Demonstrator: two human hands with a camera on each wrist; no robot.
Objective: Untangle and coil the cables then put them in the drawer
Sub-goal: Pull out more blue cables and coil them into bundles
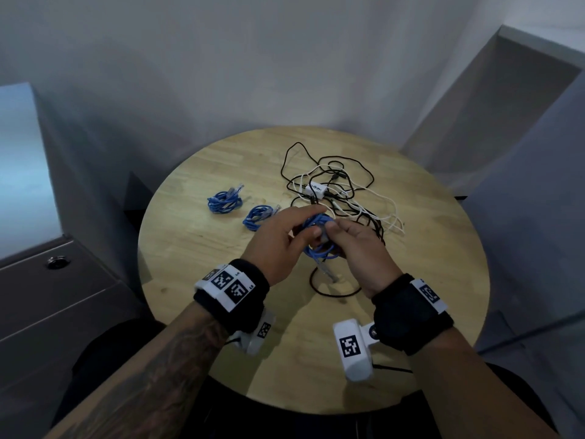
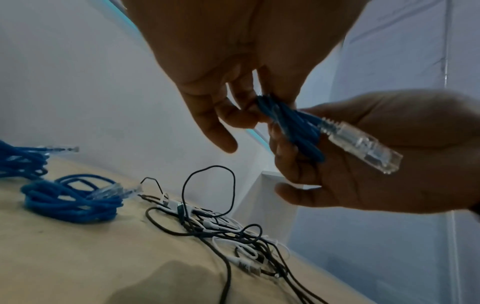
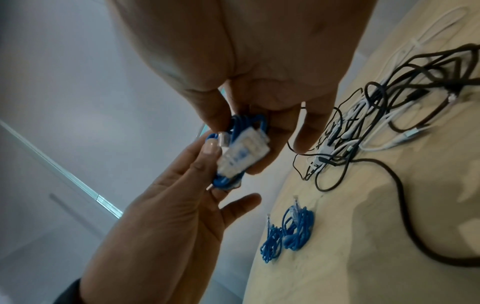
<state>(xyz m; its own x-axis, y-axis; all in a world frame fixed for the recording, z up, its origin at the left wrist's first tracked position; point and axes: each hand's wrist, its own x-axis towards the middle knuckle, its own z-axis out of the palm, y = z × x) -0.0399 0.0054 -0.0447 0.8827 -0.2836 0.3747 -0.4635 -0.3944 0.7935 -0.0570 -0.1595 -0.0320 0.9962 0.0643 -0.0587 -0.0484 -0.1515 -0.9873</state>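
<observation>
1. Both hands meet above the middle of the round pale wooden table, and between them is a small bundle of coiled blue network cable.
2. The left hand pinches the blue bundle from the 9 o'clock side, its thumb and fingertips curled onto the loops; the little finger sticks out free in the left wrist view.
3. The right hand grasps the same bundle from the 3 o'clock side, fingers wrapped round the strands.
4. A clear plastic plug on the end of the blue cable lies across the right palm in the left wrist view. In the right wrist view the left thumb presses beside that plug.
5. A loose end of the blue cable hangs down from the bundle towards the table, with another clear plug at its tip.
6. Two finished blue coils lie on the table at about 10 o'clock from the hands: the farther blue coil and the nearer blue coil, just beside each other but apart.
7. At 12 to 2 o'clock from the hands sits a tangle of thin black and white cables, and a small white rectangular adapter lies in the heap.
8. One black strand loops out of the tangle below the hands, at about 6 o'clock.
9. A grey drawer cabinet with a round lock stands off the table at 9 o'clock; its drawers look closed.
</observation>
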